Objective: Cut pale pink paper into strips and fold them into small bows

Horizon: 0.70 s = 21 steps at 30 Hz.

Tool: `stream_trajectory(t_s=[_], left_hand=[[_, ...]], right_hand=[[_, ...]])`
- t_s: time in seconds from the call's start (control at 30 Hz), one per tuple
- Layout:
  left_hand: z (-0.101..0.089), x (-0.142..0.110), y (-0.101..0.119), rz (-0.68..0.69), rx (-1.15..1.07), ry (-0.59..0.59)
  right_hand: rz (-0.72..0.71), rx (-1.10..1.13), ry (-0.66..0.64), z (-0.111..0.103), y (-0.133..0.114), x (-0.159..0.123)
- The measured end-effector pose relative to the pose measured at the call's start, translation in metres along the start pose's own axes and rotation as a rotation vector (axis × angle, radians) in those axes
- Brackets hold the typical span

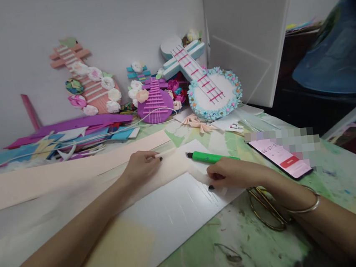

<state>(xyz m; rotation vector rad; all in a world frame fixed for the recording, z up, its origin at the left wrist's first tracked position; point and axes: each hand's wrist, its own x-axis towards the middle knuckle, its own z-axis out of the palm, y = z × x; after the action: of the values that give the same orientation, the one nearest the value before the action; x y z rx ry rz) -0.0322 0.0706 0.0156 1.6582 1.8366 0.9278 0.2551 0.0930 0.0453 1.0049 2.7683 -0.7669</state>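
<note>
My left hand is closed in a pinch on a thin white strip above a pale peach sheet. On the right, my right hand has its fingers curled, low over a white board; whether it pinches something small is hidden. Thin lines and slivers show on the board near these fingertips. A green utility knife lies just beyond my right hand, its blade end pointing left. Gold-handled scissors rest on the table under my right wrist.
A phone lies to the right. Decorated foam instruments in pink, purple and light blue lean along the back wall. Coloured foam offcuts are heaped at the back left. A long peach strip crosses the table's left side.
</note>
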Motion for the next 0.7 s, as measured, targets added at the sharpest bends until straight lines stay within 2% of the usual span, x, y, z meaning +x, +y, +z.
stream_trajectory(t_s=[0.17, 0.43, 0.7], left_hand=[[-0.001, 0.005, -0.004, 0.015, 0.119, 0.017], [-0.003, 0.012, -0.008, 0.064, 0.270, 0.101], [-0.006, 0.018, -0.011, 0.127, 0.420, 0.057]], right_hand=[[0.060, -0.001, 0.048, -0.003, -0.002, 0.000], [0.014, -0.039, 0.009, 0.000, -0.003, 0.000], [0.023, -0.017, 0.036, 0.001, 0.002, -0.003]])
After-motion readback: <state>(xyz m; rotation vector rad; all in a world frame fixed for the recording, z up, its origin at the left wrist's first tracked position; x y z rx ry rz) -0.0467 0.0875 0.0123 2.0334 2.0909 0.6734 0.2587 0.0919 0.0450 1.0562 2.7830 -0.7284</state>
